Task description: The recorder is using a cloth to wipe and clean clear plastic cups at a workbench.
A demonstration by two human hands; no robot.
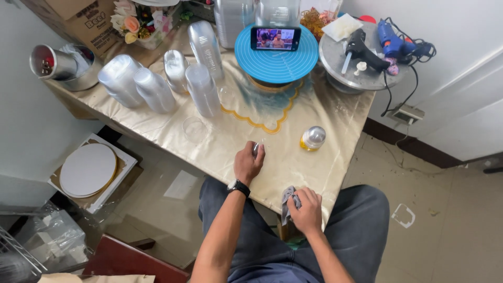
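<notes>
Gold-clothed table point(293, 157) carrying five clear cup stacks point(157, 86). Left hand point(248, 161) pinching one small clear piece point(256, 148) at centre; right hand point(306, 209) clutching one crumpled grey cloth point(287, 200) at five o'clock.

There is only one view, from a camera worn on the person's head, and it looks steeply down and a little forward over the seated person's lap onto the table with the shiny gold cloth point(220, 141). It stands rather far above the table, so the whole top is seen up to the round blue turntable mat point(276, 60) at the far edge, with the white wall on the right and the floor on both sides. The person's own forearms enter from the bottom edge of the picture.
</notes>
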